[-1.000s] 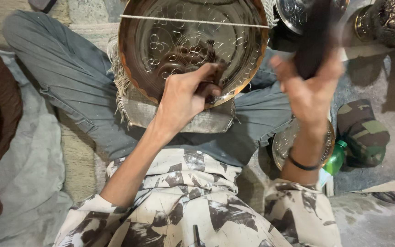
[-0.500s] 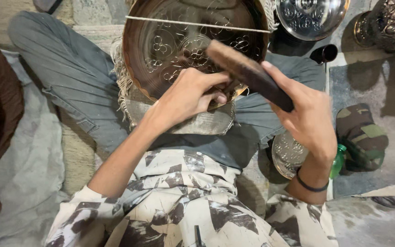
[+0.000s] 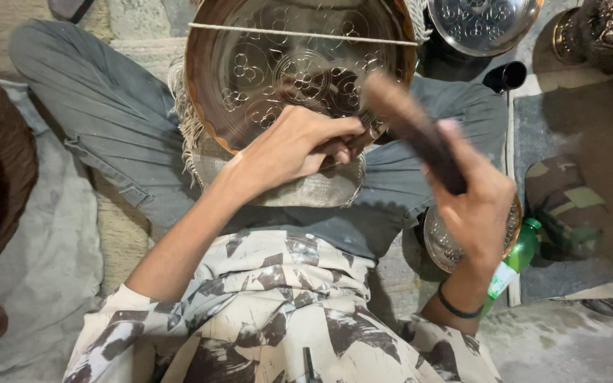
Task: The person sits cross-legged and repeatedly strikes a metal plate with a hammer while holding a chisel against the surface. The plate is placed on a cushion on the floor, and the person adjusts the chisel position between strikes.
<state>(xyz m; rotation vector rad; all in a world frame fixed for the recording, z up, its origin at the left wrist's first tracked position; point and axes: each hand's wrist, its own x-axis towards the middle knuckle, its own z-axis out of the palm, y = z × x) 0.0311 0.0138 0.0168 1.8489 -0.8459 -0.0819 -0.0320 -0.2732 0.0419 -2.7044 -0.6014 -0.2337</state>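
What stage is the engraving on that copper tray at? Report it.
Done: floral circles cover most of the copper tray. In hand: the left hand holds a small tool at the lower rim, while the right hand holds a dark mallet over it. Left: plain stretches of rim.

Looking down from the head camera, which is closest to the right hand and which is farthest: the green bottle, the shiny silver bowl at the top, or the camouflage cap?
From the right hand:
1. Green bottle, just beside the wrist, on its outer side.
2. Camouflage cap, farther out to the right on the mat.
3. Shiny silver bowl, far up at the top edge of the view.
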